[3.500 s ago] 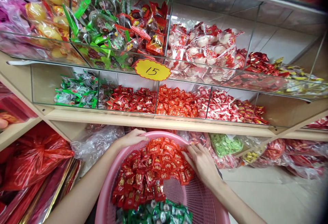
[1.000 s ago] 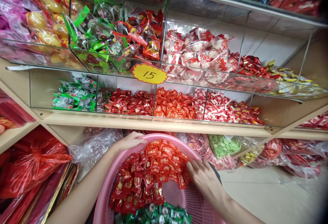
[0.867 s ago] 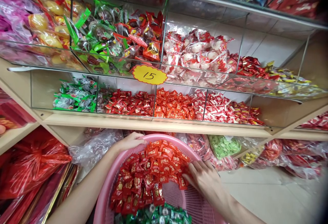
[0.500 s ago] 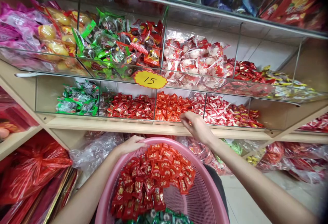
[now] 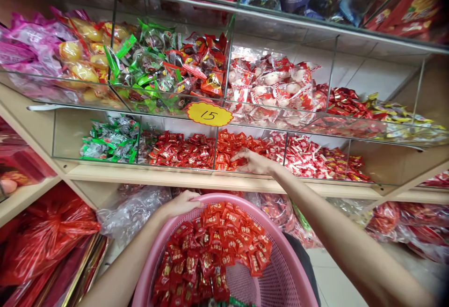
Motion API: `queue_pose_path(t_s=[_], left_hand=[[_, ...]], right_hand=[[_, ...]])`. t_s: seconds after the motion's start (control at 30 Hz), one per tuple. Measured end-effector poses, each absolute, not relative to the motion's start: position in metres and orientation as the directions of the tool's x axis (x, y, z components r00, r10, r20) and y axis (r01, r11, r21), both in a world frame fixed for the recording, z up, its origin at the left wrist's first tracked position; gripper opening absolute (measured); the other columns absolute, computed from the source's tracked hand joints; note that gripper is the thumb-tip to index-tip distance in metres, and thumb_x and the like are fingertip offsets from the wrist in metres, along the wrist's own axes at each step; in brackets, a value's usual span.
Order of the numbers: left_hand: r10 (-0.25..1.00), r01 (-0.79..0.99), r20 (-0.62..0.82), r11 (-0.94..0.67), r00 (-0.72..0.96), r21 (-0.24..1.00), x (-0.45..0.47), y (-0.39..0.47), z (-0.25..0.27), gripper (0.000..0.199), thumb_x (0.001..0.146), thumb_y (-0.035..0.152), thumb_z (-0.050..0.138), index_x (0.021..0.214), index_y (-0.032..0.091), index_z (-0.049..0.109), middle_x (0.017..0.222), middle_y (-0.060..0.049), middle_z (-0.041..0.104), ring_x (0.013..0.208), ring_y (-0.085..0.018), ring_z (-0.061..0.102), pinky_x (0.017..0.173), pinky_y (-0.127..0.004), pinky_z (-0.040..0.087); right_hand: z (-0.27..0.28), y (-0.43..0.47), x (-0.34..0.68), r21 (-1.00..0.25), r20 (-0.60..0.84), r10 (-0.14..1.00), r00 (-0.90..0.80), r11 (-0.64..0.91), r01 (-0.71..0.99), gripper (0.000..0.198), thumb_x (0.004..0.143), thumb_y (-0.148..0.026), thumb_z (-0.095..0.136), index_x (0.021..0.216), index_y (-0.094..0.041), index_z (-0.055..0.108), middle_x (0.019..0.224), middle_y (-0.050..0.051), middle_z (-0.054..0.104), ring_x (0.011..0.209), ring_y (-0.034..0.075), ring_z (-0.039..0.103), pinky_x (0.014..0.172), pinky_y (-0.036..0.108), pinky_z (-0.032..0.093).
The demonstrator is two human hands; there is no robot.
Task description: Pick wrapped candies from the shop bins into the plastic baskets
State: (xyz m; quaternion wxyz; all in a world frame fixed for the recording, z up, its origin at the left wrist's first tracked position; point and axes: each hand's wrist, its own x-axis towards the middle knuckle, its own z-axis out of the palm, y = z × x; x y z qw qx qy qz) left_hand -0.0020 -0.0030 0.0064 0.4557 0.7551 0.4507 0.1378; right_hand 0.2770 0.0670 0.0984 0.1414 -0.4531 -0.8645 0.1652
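Observation:
My left hand (image 5: 184, 203) is closed over the back left rim of a pink plastic basket (image 5: 293, 246). Inside the basket lie orange-red wrapped candies (image 5: 229, 230), darker red wrapped candies (image 5: 187, 262) and, at the bottom edge, a few green wrappers. My right hand (image 5: 253, 162) reaches over the front of a shelf compartment, its fingers curved and apart. Its fingertips are at the orange-red candies (image 5: 224, 144) in that compartment; no candy shows clearly in its grasp.
Clear dividers separate dark red candies (image 5: 182, 150), green wrapped sweets (image 5: 110, 138) and red-and-white candies (image 5: 305, 155). Above hangs a yellow tag (image 5: 209, 113) marked 15. A wooden shelf edge (image 5: 140, 175) runs behind the basket. Red plastic bags (image 5: 52, 237) stand at left.
My right hand has moved left and slightly down, from above the compartment's front to the orange-red candies, its fingers opening. My left hand stays on the basket rim. The view has shifted slightly.

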Motion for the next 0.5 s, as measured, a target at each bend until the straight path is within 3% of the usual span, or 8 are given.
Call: queue_pose_path(t_s=[0.13,0.3,0.5], left_hand=[[0.806,0.563,-0.214,-0.172,0.552,0.808,-0.002,-0.002,0.003,0.025,0.072,0.038,0.046,0.063,0.014,0.046,0.061,0.004,0.035,0.059,-0.009,0.032,0.053,-0.020,0.024],[0.812,0.573,-0.215,-0.171,0.543,0.801,-0.003,-0.001,0.005,0.027,0.072,0.040,0.047,0.061,0.015,0.043,0.060,0.004,0.032,0.058,-0.008,0.030,0.053,-0.020,0.023],[0.816,0.581,-0.225,-0.159,0.533,0.799,-0.001,-0.004,0.012,0.025,0.071,0.038,0.047,0.063,0.014,0.048,0.060,0.004,0.034,0.059,-0.009,0.032,0.054,-0.020,0.024]], right_hand=[[0.085,0.076,0.270,-0.347,0.190,0.866,-0.463,0.501,0.793,0.032,0.067,-0.031,0.068,0.095,-0.016,0.067,0.095,0.008,0.056,0.089,0.020,0.053,0.081,0.031,0.043],[0.078,0.082,0.274,-0.316,0.210,0.875,-0.436,0.483,0.817,0.018,0.066,-0.023,0.069,0.084,-0.017,0.069,0.092,0.008,0.055,0.083,0.018,0.054,0.077,0.028,0.043],[0.077,0.077,0.276,-0.425,0.364,0.824,-0.434,0.562,0.710,0.023,0.071,-0.037,0.063,0.074,-0.015,0.065,0.088,0.007,0.057,0.082,0.017,0.053,0.075,0.027,0.042]])
